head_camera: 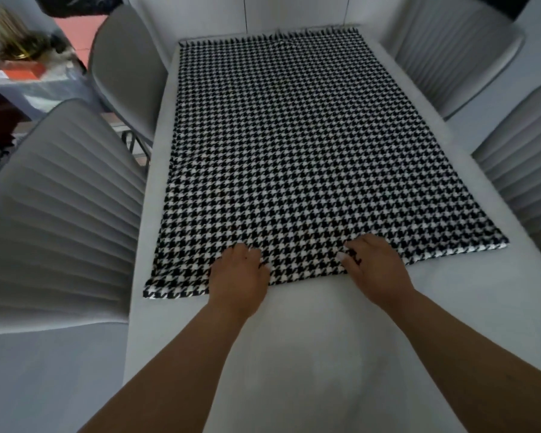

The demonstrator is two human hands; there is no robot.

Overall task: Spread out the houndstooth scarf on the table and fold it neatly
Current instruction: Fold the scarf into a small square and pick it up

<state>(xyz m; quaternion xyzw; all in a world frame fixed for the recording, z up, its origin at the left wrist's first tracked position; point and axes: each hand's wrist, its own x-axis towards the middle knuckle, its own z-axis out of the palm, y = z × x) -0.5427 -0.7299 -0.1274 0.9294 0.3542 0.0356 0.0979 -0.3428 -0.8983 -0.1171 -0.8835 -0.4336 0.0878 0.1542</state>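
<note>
Fingers (256,254) on scarf's (294,151) near edge

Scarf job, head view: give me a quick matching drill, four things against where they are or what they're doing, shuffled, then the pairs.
Things:
1. houndstooth scarf
2. left hand
3. right hand
4. ribbed grey chair

Places or states:
A. pushed in along the table's left side
B. on the scarf's near edge, right of centre, fingers curled
C. spread flat on the white table, fringe at the far end
D. on the scarf's near edge, left of centre, fingers curled

Pairs: 1-C, 2-D, 3-B, 4-A
</note>
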